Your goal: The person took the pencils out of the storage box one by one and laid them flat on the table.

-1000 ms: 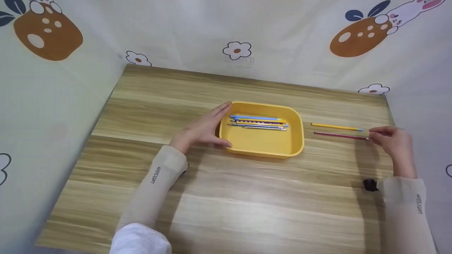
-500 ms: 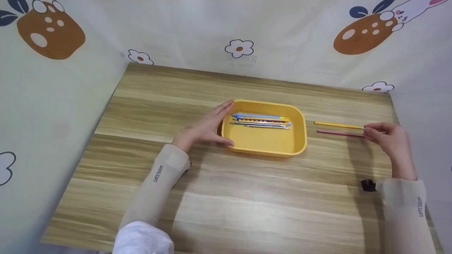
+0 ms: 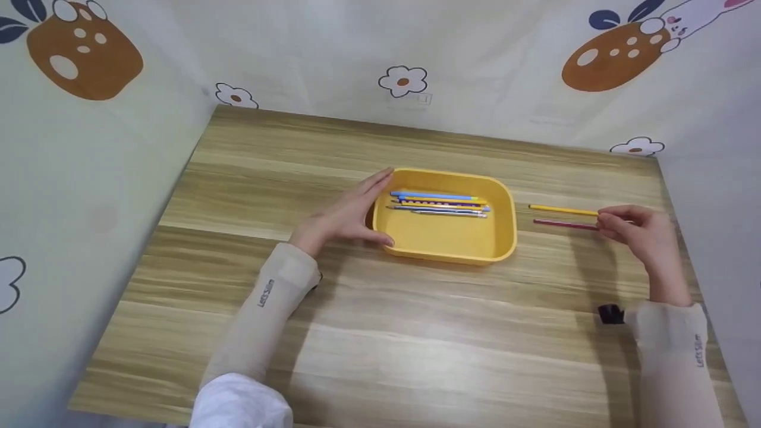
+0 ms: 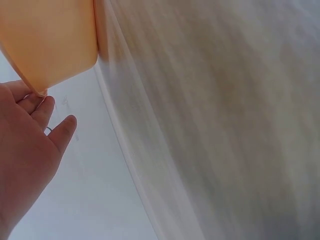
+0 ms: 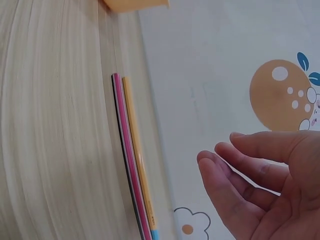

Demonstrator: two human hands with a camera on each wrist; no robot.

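Observation:
A yellow plastic box (image 3: pixel 452 260) stands mid-table with several pencils (image 3: pixel 440 196) lying side by side in it, blue, yellow, patterned and grey. My left hand (image 3: pixel 345 217) grips its left end, fingers at the far corner and thumb at the near one; the left wrist view has the fingertips at the rim. Right of the box lie a yellow pencil (image 5: pixel 137 150) and a dark red pencil (image 5: pixel 126 150), nearly parallel. Over their right ends is my right hand (image 3: pixel 639 232), fingers loosely bent; in the right wrist view nothing sits between thumb and fingers.
The wood-grain table (image 3: pixel 464 356) is bounded at the back and sides by a pale patterned curtain (image 3: pixel 309 65). Black wrist-camera housing (image 3: pixel 610 314) sticks out by the right wrist, close over the table.
My right hand has moved left along the two loose pencils, from their right tips to farther over their ends. The left hand stays on the box, and the pencils stay put.

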